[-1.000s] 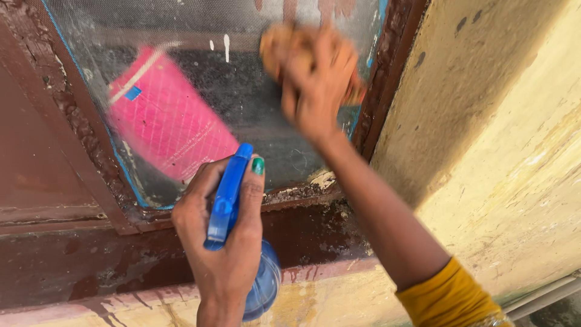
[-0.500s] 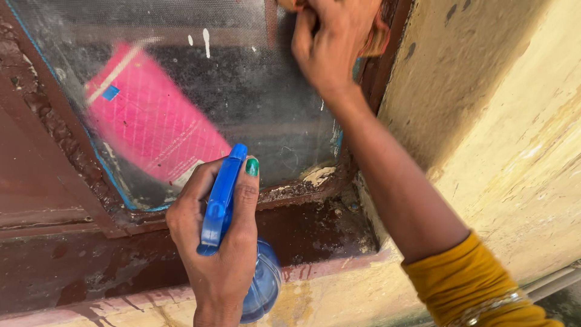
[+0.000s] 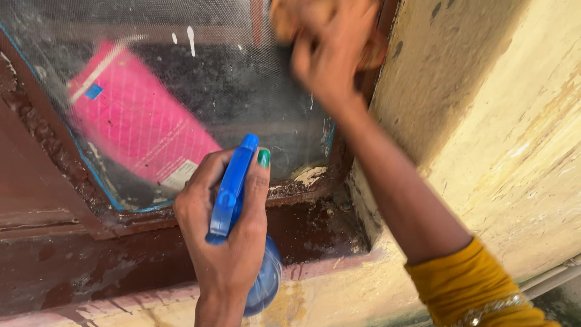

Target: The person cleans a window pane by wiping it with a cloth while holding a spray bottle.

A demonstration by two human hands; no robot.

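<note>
Far left: dark red window frame (image 3: pixel 36 200), paint flaking, w/ a dusty mesh pane (image 3: pixel 242 91) set in it. Behind the mesh a pink packet (image 3: pixel 136 127), blurry, tilted.

Centre: left hand (image 3: pixel 227 242) wrapped tight round the neck of a blue spray bottle (image 3: pixel 242 224), fingers fully closed, thumb w/ green nail along the trigger head. Bottle sits low centre, in front of the sill, nozzle aimed up at the pane. Probably light plastic, part full, so weight sits low; could be slick if wet. Neck under the trigger looks like the best place to grip, as it's held now.

Right of centre, top: right hand (image 3: pixel 330 57) pressed on the mesh near the frame's right edge, fingers curled round a tan cloth (image 3: pixel 290 18). Soft, bunches easily, prob. damp. Hand is motion-blurred so exact grip hard to read; cloth cut off at top edge.

Right: yellow sleeve (image 3: pixel 472 290), then the yellow plaster wall (image 3: pixel 502 121), stained.

Bottle's lower half hidden by the wrist; liquid level can't tell.
</note>
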